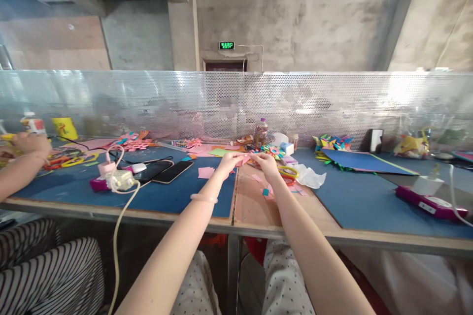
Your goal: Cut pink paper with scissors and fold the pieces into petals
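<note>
Both my arms reach forward over the table edge. My left hand (229,162) and my right hand (266,163) meet above the bare wooden strip (251,206) and pinch a small pink paper piece (244,159) between their fingertips. A pale bracelet (204,199) circles my left wrist. Pink and blue paper scraps (265,190) lie under my right hand. A loose pink square (206,173) lies on the blue mat to the left.
Two phones (162,171) and a charger with white cable (120,180) lie at left. A co-worker's hand (31,143) works at far left. Coloured paper flowers (272,151), a bottle (261,133), tape rolls (287,172), a blue sheet (360,161) and a perforated screen (236,103) behind.
</note>
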`<state>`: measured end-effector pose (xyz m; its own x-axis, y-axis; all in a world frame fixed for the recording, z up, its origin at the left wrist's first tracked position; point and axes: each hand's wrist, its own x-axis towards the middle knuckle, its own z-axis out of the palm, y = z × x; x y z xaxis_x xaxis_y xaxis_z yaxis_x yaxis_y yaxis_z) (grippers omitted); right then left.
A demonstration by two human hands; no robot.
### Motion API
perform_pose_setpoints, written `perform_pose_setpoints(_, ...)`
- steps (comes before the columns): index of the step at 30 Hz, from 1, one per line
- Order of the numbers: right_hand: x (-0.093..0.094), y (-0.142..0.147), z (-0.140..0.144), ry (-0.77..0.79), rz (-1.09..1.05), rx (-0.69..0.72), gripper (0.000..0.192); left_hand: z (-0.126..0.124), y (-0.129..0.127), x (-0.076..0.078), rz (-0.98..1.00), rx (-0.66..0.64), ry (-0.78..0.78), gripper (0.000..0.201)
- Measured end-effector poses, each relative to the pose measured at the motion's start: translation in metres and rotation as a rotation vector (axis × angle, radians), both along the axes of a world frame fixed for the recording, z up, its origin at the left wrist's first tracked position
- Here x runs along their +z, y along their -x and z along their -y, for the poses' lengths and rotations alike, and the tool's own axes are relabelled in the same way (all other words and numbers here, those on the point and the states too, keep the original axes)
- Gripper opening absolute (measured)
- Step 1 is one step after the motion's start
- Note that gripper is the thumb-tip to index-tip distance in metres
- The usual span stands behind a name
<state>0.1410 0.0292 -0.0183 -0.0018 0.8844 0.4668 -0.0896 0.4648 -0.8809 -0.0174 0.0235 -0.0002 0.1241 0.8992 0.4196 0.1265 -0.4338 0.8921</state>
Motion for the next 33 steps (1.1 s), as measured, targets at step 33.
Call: perform_pose_setpoints(33,-0.0009,0.0015,0.0007,-0.007,0.035,0.070,0.038,-0.0019,0.0005,0.0000,0.000,-0.058,-0.019,0.034)
